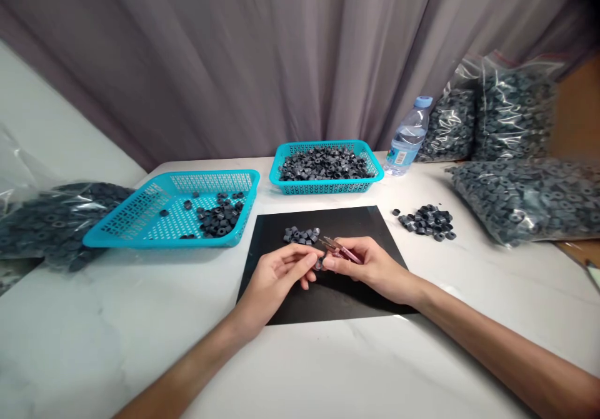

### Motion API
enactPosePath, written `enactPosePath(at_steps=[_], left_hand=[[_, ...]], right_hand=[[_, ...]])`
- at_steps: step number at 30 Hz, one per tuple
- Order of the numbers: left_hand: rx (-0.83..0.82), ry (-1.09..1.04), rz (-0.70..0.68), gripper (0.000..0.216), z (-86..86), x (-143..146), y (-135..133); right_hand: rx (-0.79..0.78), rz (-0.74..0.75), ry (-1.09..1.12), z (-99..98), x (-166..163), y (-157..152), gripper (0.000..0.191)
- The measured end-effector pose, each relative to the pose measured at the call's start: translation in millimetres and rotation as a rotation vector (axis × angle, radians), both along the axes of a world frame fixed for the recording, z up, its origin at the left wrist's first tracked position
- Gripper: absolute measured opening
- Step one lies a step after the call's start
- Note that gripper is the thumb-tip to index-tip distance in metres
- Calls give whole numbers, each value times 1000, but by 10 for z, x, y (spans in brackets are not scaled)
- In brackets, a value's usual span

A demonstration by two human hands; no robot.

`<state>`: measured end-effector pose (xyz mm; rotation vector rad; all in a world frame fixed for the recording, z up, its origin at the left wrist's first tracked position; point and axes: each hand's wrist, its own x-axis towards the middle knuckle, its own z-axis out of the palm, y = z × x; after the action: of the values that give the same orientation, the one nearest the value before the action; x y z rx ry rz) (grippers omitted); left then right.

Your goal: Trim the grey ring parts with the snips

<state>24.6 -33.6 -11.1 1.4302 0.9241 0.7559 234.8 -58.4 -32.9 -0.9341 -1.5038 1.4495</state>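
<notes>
My left hand [279, 275] rests on a black mat [370, 228], fingers pinched on a small grey ring [319, 264]. My right hand [370, 267] meets it there and grips a pair of pink snips [338, 248], whose blades point left toward the ring. Just beyond the hands, a small heap of grey rings [300, 236] lies on the mat.
A turquoise basket [140, 222] with some rings stands at left, a fuller turquoise basket [328, 184] behind the mat. Another ring pile [429, 221] lies to the right. A water bottle [407, 137] and clear bags of rings [520, 200] sit at right; another bag [51, 222] at left.
</notes>
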Motion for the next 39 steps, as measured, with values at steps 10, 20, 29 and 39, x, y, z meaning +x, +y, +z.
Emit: enactPosePath(at_steps=[10,20,29,39], left_hand=[[-121,-29,-9,26,50,-16,-2],[-204,-108,26,28,70,-39,16],[124,119,6,24,38,-142,31],[1118,847,603,27,248,-636,386]], right_hand=[[44,-23,-122,35,-26,-41,39],[445,-255,-364,-85,-75,-51,31],[477,-192,-486,-183,-79,-47,40],[446,-137,-584,-153,-55,-23,40]])
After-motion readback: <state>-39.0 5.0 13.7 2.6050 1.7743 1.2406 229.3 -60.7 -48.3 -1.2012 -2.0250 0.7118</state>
